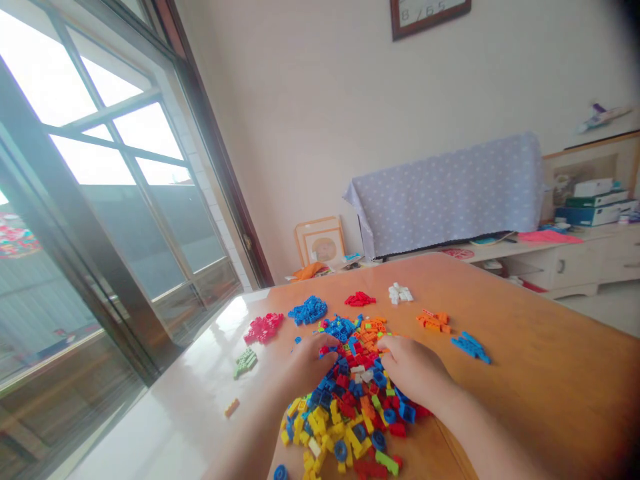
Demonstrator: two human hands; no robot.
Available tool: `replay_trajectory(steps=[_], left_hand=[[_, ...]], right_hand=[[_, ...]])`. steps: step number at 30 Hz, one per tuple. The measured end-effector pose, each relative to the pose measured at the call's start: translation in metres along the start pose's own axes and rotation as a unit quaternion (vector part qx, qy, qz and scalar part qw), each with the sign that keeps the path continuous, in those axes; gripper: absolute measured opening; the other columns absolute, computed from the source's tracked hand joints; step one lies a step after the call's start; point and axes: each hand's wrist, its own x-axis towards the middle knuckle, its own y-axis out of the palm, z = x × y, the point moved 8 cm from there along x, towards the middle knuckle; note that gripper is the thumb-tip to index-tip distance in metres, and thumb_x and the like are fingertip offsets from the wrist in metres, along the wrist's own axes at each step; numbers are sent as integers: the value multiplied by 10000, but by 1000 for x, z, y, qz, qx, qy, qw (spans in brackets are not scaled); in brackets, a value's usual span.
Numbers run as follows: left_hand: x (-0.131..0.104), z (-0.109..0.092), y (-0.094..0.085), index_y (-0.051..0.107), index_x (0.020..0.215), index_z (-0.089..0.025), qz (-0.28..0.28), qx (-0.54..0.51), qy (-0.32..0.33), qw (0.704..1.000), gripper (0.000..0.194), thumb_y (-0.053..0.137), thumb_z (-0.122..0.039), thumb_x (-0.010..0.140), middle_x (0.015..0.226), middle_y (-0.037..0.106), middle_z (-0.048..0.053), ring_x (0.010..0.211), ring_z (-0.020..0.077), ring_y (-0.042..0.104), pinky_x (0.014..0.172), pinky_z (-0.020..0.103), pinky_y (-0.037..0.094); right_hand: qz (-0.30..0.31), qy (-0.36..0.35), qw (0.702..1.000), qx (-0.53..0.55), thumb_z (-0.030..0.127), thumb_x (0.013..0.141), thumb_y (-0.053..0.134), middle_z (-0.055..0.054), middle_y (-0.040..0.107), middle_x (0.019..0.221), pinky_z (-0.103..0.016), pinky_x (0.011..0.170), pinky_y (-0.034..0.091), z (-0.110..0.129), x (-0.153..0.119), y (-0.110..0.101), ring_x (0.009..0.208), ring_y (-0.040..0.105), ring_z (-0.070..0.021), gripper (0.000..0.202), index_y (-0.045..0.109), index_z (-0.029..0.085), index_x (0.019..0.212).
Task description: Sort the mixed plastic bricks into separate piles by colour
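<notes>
A large mixed heap of toy bricks (pixel 345 400) spreads over the wooden table (pixel 530 380), yellow nearest me and blue and orange at its far end. On the heap's left side is my left hand (pixel 313 357), its fingertips curled at a red and a blue brick. Opposite it, my right hand (pixel 407 360) touches the right side by the orange bricks (pixel 371 333); what its fingertips hold, if anything, is hidden. Small single-colour piles lie around: light green (pixel 245 362), pink (pixel 264 328), blue (pixel 308 311), red (pixel 360 299), white (pixel 401 293), orange (pixel 434 321) and blue sticks (pixel 471 347).
One pale orange brick (pixel 231 407) lies alone on the left. Beyond the table are a cloth-covered screen (pixel 450 197), a white cabinet (pixel 575 267) and a framed picture (pixel 323 247). A large window (pixel 125 147) is on the left.
</notes>
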Motion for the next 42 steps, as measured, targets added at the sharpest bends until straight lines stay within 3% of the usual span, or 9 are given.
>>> replay_trajectory(steps=[4,8,13,16,28,31,35,39,42], left_hand=[[-9,-38,18,689,1258,-280,65,74,84,992,491,706,-549,848,1243,679,94,1134,302,608,1013,426,473],[-13,-49,36,649,1340,-305,103,92,126,982,732,786,-668,720,1374,611,112,1280,366,530,1082,497,420],[-14,-47,41,693,1224,-280,97,80,140,982,456,723,-536,847,1229,680,84,1172,307,587,1043,437,432],[-15,-41,38,703,1156,-274,70,72,126,987,304,698,-410,884,1185,692,70,1138,280,590,1024,402,441],[-15,-39,29,706,1074,-249,8,85,136,987,256,464,-273,994,1049,717,74,1033,255,618,962,388,445],[-17,-49,26,705,1107,-255,-9,78,145,986,275,453,-275,999,1107,708,89,1083,270,610,1008,420,432],[-22,-79,31,711,1065,-257,6,58,183,981,242,485,-295,988,1063,702,96,1054,269,603,952,415,462],[-24,-105,49,715,972,-257,56,78,215,972,181,545,-318,961,959,684,79,969,252,592,872,387,467],[-26,-119,67,719,1084,-282,103,98,237,961,209,637,-374,915,1015,683,71,981,261,580,835,378,469]], right_hand=[[5,-1,1000,14,297,927,501,-63,733,1053,-286,692,317,-5,0,2,935,659,-217,247,708,262,1056],[18,-4,999,28,301,919,515,-70,719,1077,-285,709,334,-7,2,7,940,654,-215,261,706,254,1090],[38,-13,998,47,195,883,503,-38,737,930,-261,696,330,-11,5,11,876,638,-183,220,715,226,932],[32,-2,995,90,200,892,501,-30,740,916,-243,672,335,-19,8,9,836,631,-169,257,725,231,1015],[32,48,996,73,236,893,490,-9,682,755,-257,590,271,-45,6,-15,682,550,-144,227,713,209,860],[33,40,997,63,257,917,476,-9,676,753,-257,587,269,-44,3,-19,685,544,-144,238,693,207,832],[31,55,997,38,265,935,473,-10,688,806,-252,593,266,-42,3,-21,720,562,-143,237,695,224,865],[40,67,997,15,266,942,481,-20,702,815,-256,599,260,-43,6,-16,724,578,-145,234,698,223,865],[46,70,996,6,267,943,484,-42,717,826,-263,604,262,-46,8,-12,726,583,-150,245,693,204,831]])
